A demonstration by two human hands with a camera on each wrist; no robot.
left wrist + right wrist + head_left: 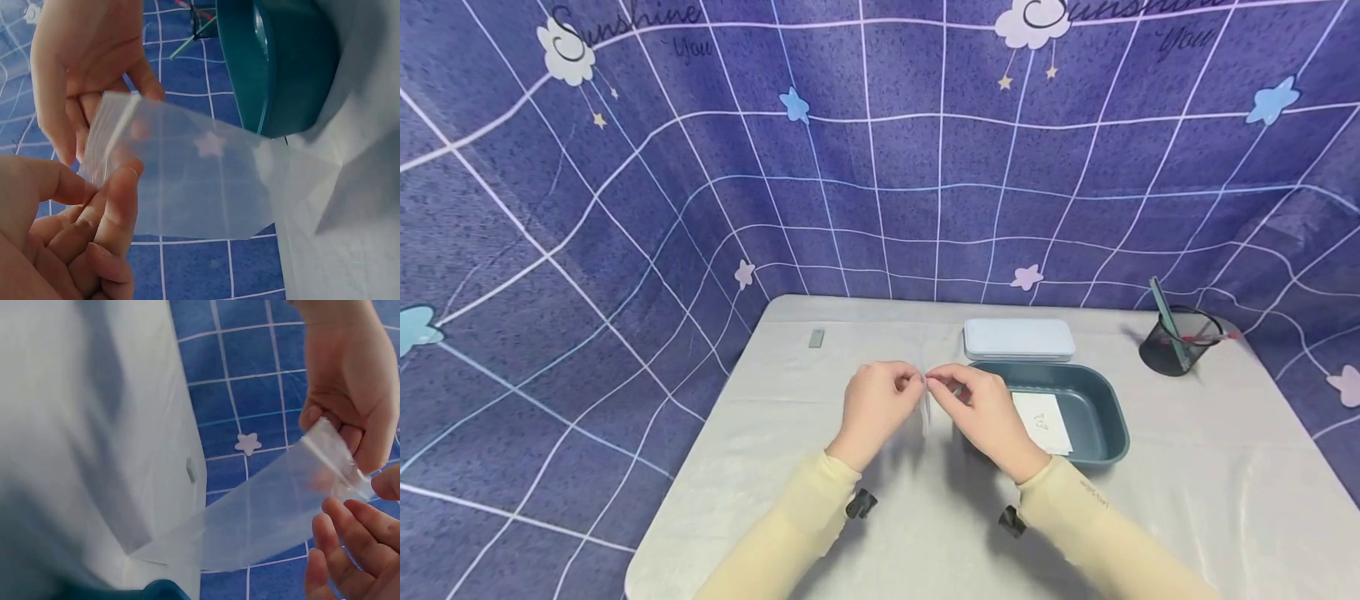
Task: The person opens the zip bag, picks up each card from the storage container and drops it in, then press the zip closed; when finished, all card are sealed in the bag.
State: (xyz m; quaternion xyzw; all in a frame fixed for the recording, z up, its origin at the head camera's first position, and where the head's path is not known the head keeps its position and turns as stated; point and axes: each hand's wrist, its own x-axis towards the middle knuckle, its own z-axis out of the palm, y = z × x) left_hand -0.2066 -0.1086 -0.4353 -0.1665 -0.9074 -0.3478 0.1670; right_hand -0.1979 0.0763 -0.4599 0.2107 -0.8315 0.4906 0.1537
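A clear zip-lock bag (200, 187) hangs between my two hands above the table, its ribbed closure strip uppermost. From the head it appears edge-on as a thin pale strip. My left hand (880, 404) pinches the top edge between thumb and fingers. Just across from it, my right hand (988, 412) pinches the same edge near the other corner. In the right wrist view the bag (250, 519) looks flat and see-through, with nothing visible inside. Its lower end hangs over the white tabletop.
Beside my right hand stands a dark teal bin (1108, 417) with white paper (1043, 423) bearing handwriting inside. Behind it lies a pale blue case (1018, 337). A black mesh pen cup (1163, 354) stands far right; a small grey-green block (816, 337) lies back left.
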